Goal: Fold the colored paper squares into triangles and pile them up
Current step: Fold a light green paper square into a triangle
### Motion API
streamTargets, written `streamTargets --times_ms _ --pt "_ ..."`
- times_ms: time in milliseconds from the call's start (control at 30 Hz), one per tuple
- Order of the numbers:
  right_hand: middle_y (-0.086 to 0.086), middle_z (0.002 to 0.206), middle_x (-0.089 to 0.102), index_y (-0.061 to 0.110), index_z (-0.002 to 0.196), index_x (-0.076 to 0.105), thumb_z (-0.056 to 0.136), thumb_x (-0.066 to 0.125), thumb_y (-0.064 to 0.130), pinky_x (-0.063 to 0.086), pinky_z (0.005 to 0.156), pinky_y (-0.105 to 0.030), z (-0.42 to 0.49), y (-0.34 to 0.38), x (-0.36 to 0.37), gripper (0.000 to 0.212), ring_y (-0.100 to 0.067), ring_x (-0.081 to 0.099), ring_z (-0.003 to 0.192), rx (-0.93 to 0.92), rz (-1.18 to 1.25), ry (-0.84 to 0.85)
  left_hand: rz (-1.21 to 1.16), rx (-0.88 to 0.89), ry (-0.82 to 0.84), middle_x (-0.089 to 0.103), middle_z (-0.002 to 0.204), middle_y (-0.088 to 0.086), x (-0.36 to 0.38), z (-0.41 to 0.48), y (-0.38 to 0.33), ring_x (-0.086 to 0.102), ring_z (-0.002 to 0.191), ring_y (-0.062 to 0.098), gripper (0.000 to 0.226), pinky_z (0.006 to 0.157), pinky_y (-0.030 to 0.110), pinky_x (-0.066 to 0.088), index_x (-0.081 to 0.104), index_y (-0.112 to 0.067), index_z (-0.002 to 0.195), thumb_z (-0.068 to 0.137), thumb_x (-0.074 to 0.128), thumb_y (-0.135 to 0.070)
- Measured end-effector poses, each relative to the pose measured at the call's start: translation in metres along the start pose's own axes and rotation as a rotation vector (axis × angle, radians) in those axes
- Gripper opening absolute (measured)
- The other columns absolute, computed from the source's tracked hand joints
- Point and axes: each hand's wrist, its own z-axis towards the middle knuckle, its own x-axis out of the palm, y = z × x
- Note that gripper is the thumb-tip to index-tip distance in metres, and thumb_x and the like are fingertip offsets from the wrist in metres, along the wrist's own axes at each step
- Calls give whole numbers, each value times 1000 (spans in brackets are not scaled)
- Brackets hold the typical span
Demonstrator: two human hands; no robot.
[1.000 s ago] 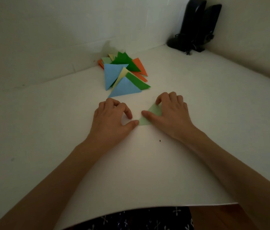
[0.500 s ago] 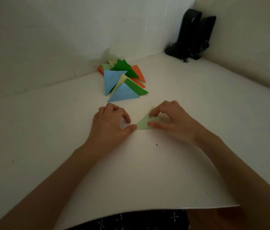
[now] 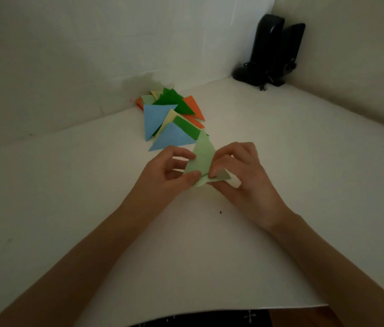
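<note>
**Both hands pinch a pale green paper at mid-frame**

At the bottom edge of the frame lies a strip of dark cloth (image 3: 198,320) with small white marks, and beside it, at lower right, a patch of brown wood (image 3: 304,315). Above these curves the near edge of the white table surface (image 3: 186,256), which fills most of the picture. Two bare forearms run up across it from the lower corners toward the centre. A tiny dark speck (image 3: 220,212) sits on the white just below the hands.

In the centre, the left hand (image 3: 162,173) has its thumb and curled fingers closed on the left edge of the light green paper (image 3: 201,156). The right hand (image 3: 240,175) is curled too, its fingertips pinching the paper's right side, where a darker flap sticks out low down. The paper is folded to a narrow triangle and is held between the two hands. Its point aims toward the top of the frame and reaches the lower edge of the pile.

Just above the hands, left of centre, lies the pile of folded triangles (image 3: 169,119): two blue ones in front, with pale yellow, dark green, orange and light green behind, overlapping loosely near the wall.

At upper right, in the corner where the walls meet, stands a pair of black speakers (image 3: 273,48) with a cable at their base.
</note>
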Motion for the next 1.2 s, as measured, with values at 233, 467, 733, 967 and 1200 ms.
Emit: streamTargets --times_ms 233,467,733,967,1200 --pt "1 97 48 13 92 71 84 61 32 34 82 -19 -3 -1 -1 23 -12 36 93 76 -38 1 -294 -176 23 73 86 3 -3 3 3 68 81 15 30 82 25 54 69 -15 90 60 74 -14" --pt "-5 93 54 12 91 74 86 61 26 30 80 -13 -1 -1 -3 20 -11 36 90 28 -81 -23 -240 -114 -120 71 71 -4 -1 6 5 67 71 7 9 65 18 53 64 -12 93 85 63 -9" --pt "7 98 47 22 92 70 83 61 35 31 85 -9 -1 5 -5 18 -11 42 96 266 173 18 -180 4 -115 66 93 3 0 4 -1 70 79 15 15 71 25 57 57 -14 96 98 42 -11" --pt "2 101 54 25 76 59 82 70 20 42 74 -21 5 9 -7 14 -6 54 89 621 517 -71 -203 58 16 68 90 3 5 -1 -10 71 76 19 16 65 21 55 55 -12 100 98 40 -8" --pt "3 56 60 11 77 47 84 64 0 43 50 -17 8 13 -7 22 -7 53 49 704 734 -79 -263 -16 71 73 79 -3 7 -2 -9 72 77 20 10 65 24 56 56 -14 100 94 47 -12"
